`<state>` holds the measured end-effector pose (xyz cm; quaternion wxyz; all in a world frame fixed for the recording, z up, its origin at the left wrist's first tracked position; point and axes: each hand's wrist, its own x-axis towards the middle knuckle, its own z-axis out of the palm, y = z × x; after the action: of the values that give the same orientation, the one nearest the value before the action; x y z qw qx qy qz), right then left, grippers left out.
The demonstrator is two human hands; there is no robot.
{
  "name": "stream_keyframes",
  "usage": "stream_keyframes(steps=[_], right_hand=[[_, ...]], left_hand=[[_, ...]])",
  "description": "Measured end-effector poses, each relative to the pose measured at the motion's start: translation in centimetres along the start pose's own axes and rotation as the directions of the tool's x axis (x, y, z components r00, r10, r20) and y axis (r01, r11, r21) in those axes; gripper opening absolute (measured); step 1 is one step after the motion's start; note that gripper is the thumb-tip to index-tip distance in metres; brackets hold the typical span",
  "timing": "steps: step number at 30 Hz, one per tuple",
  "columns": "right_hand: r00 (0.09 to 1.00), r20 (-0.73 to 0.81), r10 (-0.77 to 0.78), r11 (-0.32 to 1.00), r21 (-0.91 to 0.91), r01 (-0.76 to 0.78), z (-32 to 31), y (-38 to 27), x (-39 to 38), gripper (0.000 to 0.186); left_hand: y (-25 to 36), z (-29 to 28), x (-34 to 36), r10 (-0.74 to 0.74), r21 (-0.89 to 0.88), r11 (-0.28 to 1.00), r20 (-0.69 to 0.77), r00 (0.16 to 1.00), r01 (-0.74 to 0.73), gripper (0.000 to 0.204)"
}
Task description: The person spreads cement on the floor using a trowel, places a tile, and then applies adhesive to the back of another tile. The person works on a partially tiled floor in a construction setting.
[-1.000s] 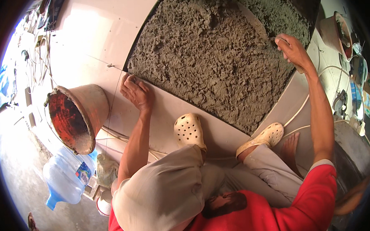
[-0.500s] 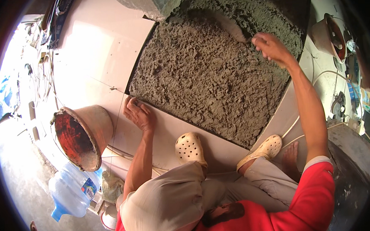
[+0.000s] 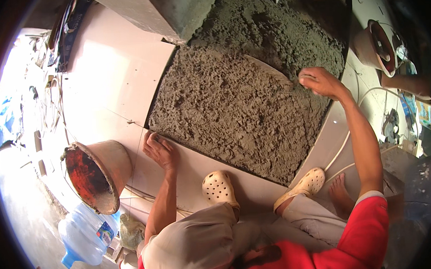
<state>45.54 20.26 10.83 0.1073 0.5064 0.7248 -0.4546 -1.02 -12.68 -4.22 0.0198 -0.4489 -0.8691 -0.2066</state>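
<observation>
My left hand (image 3: pixel 159 149) rests on the pale tile edge (image 3: pixel 193 165) at the lower-left border of a bed of rough wet mortar (image 3: pixel 224 119), its bent fingers slightly apart with nothing visibly held. My right hand (image 3: pixel 316 83) grips a trowel (image 3: pixel 265 70), whose long blade lies across the mortar's upper right part. The handle is mostly hidden in my fingers. A thin string crosses the tiles just left of my left hand, tied near the mortar's corner. My feet, in cream perforated clogs (image 3: pixel 217 185), stand along the near tile border.
A stained bucket (image 3: pixel 123 167) and a water jug (image 3: pixel 83 236) are at left, another bucket (image 3: pixel 365 44) at upper right. Cables cross both sides. A concrete block (image 3: pixel 152 12) juts in at the top. Another person's bare foot (image 3: pixel 341 196) is beside my right clog.
My right hand and the trowel have moved leftward and down over the mortar. The view has shifted, bringing the concrete block at the top into sight. My left hand stays on the tile edge.
</observation>
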Motion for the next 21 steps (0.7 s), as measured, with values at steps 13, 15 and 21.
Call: stream_keyframes(steps=[13, 15, 21], right_hand=[[0.964, -0.207, -0.166, 0.978, -0.156, 0.135, -1.4, 3.9, 1.0, 0.034], [0.975, -0.146, -0.165, 0.982, -0.114, 0.149, -1.0, 2.9, 1.6, 0.035], [0.978, -0.168, 0.124, 0.985, 0.137, -0.102, -4.8, 0.5, 3.7, 0.044]], left_hand=[[0.4, -0.3, 0.0, -0.006, -0.030, 1.000, 0.029, 1.000, 0.007, 0.033], [0.5, -0.4, 0.1, 0.013, -0.013, 1.000, 0.003, 1.000, -0.013, 0.033], [0.0, -0.1, 0.0, 0.039, -0.010, 0.999, -0.024, 0.999, -0.039, 0.033]])
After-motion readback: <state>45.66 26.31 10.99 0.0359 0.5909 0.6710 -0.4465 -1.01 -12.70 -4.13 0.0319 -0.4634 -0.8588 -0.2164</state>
